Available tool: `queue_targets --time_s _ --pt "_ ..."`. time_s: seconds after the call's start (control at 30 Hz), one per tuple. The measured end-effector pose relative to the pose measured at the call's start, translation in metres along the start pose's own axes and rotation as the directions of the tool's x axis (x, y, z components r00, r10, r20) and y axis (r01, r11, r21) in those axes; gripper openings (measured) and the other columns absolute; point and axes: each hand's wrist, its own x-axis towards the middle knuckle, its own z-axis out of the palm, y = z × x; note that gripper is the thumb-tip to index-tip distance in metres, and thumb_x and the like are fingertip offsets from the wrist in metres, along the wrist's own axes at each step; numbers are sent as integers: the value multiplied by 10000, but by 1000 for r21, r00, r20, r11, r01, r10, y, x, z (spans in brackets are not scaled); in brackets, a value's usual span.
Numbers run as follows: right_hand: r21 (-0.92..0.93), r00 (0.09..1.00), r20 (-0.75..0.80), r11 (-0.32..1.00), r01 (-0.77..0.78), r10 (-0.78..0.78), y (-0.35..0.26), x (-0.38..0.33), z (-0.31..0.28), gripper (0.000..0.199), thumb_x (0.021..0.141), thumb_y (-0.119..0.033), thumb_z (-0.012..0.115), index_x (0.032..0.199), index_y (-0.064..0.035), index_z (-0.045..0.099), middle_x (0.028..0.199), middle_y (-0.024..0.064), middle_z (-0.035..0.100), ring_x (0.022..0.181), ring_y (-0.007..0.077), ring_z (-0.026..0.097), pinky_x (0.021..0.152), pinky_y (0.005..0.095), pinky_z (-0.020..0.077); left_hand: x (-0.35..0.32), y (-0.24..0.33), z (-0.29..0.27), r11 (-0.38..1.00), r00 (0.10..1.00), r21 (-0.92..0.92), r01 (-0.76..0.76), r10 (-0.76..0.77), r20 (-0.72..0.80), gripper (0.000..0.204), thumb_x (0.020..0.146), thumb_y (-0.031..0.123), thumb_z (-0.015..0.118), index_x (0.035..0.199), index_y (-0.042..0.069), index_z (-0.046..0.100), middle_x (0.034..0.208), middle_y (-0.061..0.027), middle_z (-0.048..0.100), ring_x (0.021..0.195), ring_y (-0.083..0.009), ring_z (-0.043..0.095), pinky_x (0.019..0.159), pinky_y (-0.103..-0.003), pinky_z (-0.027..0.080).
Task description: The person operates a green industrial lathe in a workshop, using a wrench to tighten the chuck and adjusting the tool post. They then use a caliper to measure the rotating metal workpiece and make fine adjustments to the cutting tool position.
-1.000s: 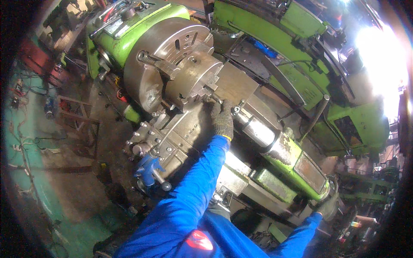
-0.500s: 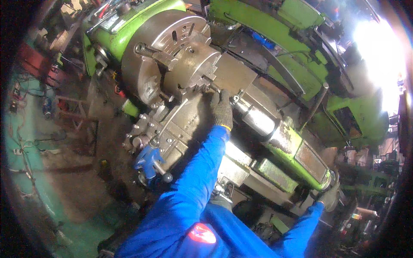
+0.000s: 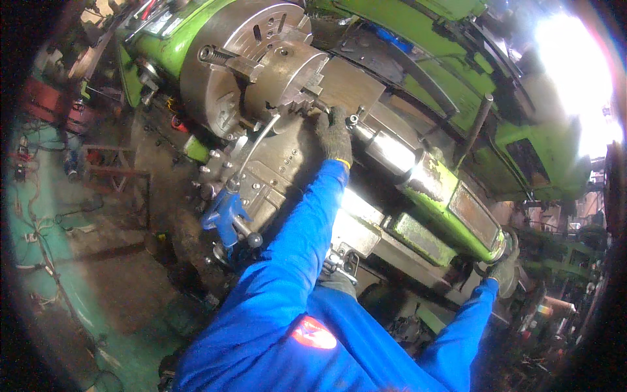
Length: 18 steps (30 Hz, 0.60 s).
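Lathe chuck (image 3: 261, 62), a large grey steel disc with stepped jaws, sits at about 11 o'clock in the view, mounted on the green headstock (image 3: 163, 46) of a big lathe. At its 4 o'clock edge a short metal workpiece (image 3: 313, 104) projects from the chuck face. Left hand (image 3: 334, 134), in a dark knitted glove with a yellow cuff, rests against this part just right of the chuck; its fingers (image 3: 330, 117) are curled together around the metal there, though what exactly they pinch cannot be told. Blue sleeve (image 3: 294, 248) runs from the hand down toward 6 o'clock. Below the chuck, at 9 o'clock from the sleeve, lies the grey carriage (image 3: 274, 170) with a blue lever (image 3: 225, 212). Right hand (image 3: 501, 268), also gloved, reaches out at 4 o'clock and grips a handwheel (image 3: 513, 251) at the far end of the green tailstock (image 3: 444, 202); its fingers are closed on the rim
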Motion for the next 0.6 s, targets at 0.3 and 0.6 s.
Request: queue_targets --time_s 0.3,0.6 --pt "-33 999 -26 998 -47 46 -18 -12 13 459 1091 -216 409 1543 -230 482 1491 97 546 1306 242 572 1093 362 506 -4 23 -6 972 980 -128 198 -197 19 609 1013 365 643 1431 -59 515 1218 -177 652 991 -234 649 798 -362 562" --pt "-126 999 -31 992 31 -35 17 8 -4 443 1082 -176 403 1503 -167 540 1477 109 561 1298 244 581 1103 357 500 4 4 -7 939 974 -260 226 -212 81 612 1003 400 646 1395 -53 521 1249 -170 595 1021 -245 618 729 -373 569"
